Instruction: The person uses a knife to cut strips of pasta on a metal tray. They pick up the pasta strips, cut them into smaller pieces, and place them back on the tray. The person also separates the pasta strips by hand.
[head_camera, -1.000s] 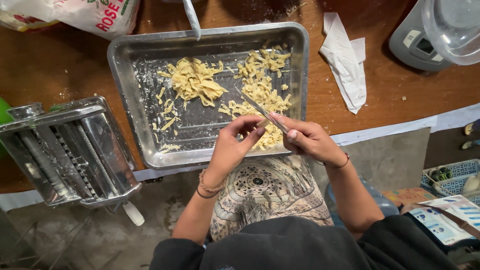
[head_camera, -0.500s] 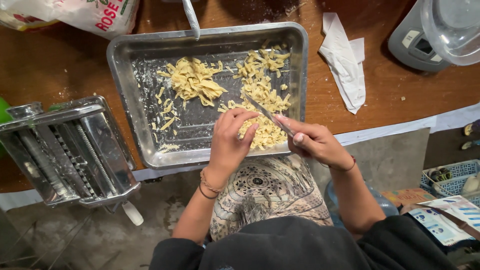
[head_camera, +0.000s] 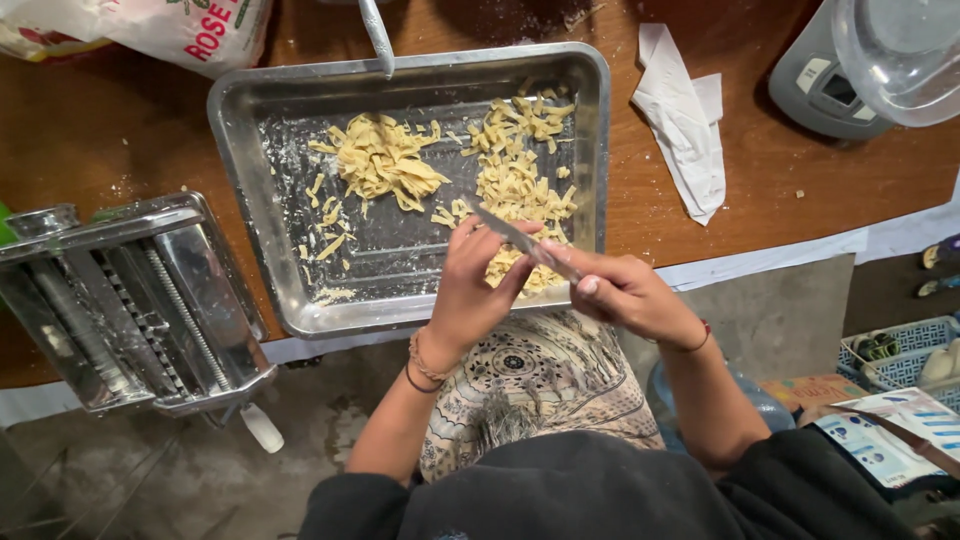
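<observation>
The right hand (head_camera: 625, 295) gripped a knife (head_camera: 520, 240) by its handle, blade pointing toward 10 o'clock over the tray (head_camera: 250, 210). The left hand (head_camera: 478, 280) curled loosely, fingertips on the noodles (head_camera: 515, 190) at the tray's 4 o'clock. They looked soft, light, floury and easily torn, best scooped from beneath.

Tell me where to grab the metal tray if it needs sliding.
Take the metal tray by its raised left rim, coming from the left. That rim is bare; the near edge is taken up by the left hand and right hand, and the pasta pieces lie right of centre.
</observation>
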